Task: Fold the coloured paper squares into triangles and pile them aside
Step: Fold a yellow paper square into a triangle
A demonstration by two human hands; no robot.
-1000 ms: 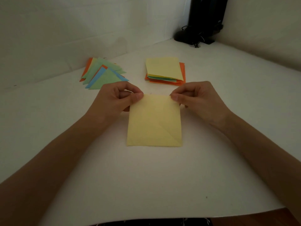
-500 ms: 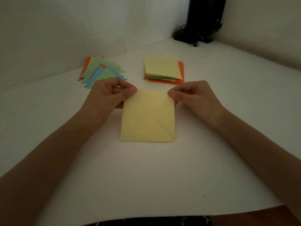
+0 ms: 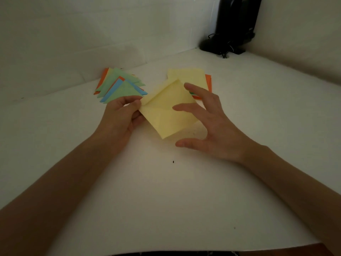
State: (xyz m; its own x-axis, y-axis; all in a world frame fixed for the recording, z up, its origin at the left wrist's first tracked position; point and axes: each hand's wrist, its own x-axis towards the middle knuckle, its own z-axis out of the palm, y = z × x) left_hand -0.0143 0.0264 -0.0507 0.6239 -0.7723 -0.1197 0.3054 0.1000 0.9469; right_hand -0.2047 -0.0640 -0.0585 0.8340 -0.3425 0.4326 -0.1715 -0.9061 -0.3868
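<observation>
head view: left grip [image 3: 120, 115] pinches corner of yellow paper [image 3: 166, 119].

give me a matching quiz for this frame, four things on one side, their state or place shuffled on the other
Things:
1. left hand
2. right hand
3. pile of folded triangles
4. stack of unfolded squares

States or places:
a. yellow square on top, orange edge showing at its right
b. pinches the left corner of the creased yellow sheet
c. fanned out, green triangle on top
d. open, fingers spread

Pairs: 1-b, 2-d, 3-c, 4-a
</observation>
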